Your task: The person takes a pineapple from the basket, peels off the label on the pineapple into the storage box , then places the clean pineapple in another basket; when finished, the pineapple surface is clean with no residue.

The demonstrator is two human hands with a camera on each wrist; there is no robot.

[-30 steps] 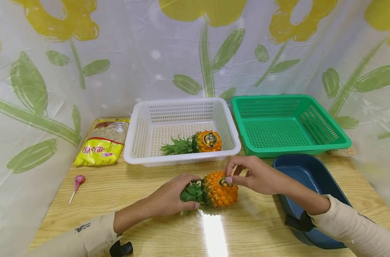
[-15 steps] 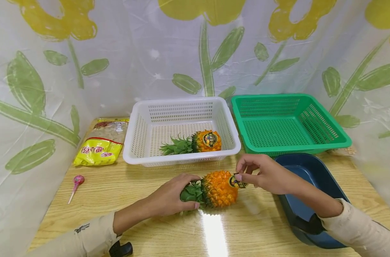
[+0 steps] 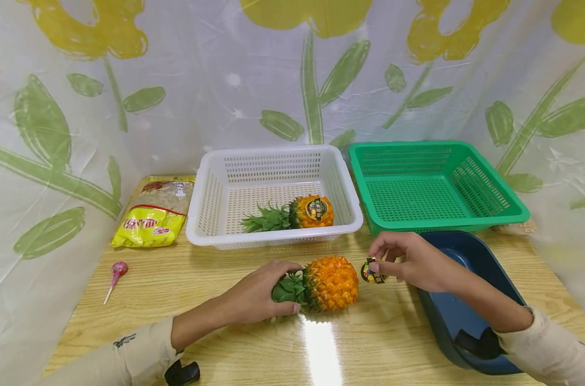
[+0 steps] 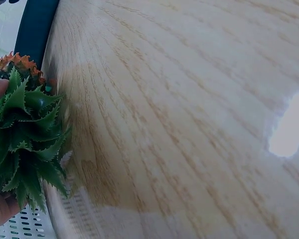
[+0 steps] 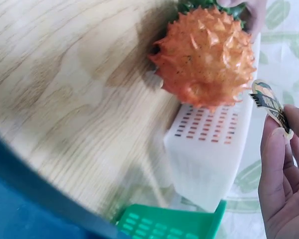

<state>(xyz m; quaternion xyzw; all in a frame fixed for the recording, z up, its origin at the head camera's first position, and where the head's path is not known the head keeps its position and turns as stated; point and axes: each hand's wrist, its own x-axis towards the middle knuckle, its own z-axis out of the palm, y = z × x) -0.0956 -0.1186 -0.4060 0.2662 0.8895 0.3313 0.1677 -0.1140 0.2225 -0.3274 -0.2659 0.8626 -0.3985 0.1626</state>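
Note:
On the table lies a small orange pineapple [image 3: 332,284], its leafy green crown [image 4: 27,129] pointing left. My left hand [image 3: 254,295] grips that crown, thumb and fingers around the leaves. Just right of the fruit, my right hand [image 3: 413,262] pinches a round sticker [image 3: 372,272] between thumb and fingertips. In the right wrist view the sticker [image 5: 270,107] is held apart from the pineapple, whose spiky skin shows no label there. A second pineapple [image 3: 298,214], with a sticker on its skin, lies inside the white basket [image 3: 273,239].
Right of the white basket stands a green basket [image 3: 447,221]. A dark blue basin [image 3: 434,332] sits below my right forearm. At the left are a yellow food packet [image 3: 150,225] and a pink lollipop [image 3: 119,269]. A flowered curtain [image 3: 205,80] hangs behind.
My right hand has peeled the sticker off the pineapple and moved right with it, clear of the fruit. My left hand has stayed on the crown.

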